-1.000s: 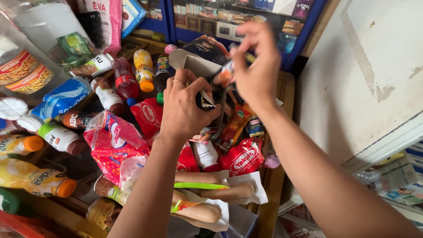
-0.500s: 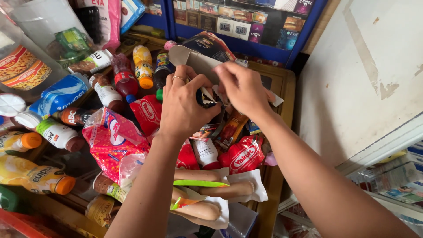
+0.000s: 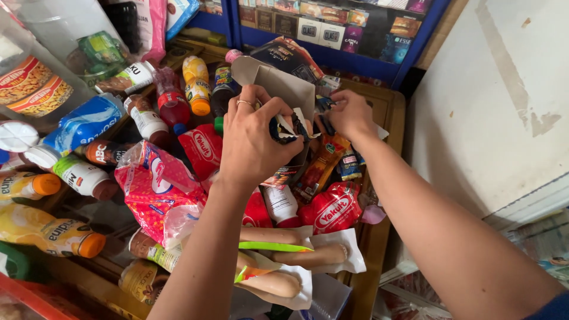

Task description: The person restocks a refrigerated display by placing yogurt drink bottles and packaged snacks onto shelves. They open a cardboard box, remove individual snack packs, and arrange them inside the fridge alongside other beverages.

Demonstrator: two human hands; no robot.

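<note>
Crowded with bottles and snack packs, the wooden worktop point(image 3: 388, 112) sits below a blue shelf point(image 3: 332, 59). Left hand point(image 3: 255, 139) pinches a grey carton point(image 3: 278, 83) held above the packs. Right hand point(image 3: 349, 115), fingers curled together, grips small sachets point(image 3: 325, 105) just beside the carton.

Both forearms bare; ring point(image 3: 242, 103) on left hand point(image 3: 255, 139); blue sleeve edge point(image 3: 554, 308) at right upper arm.
</note>
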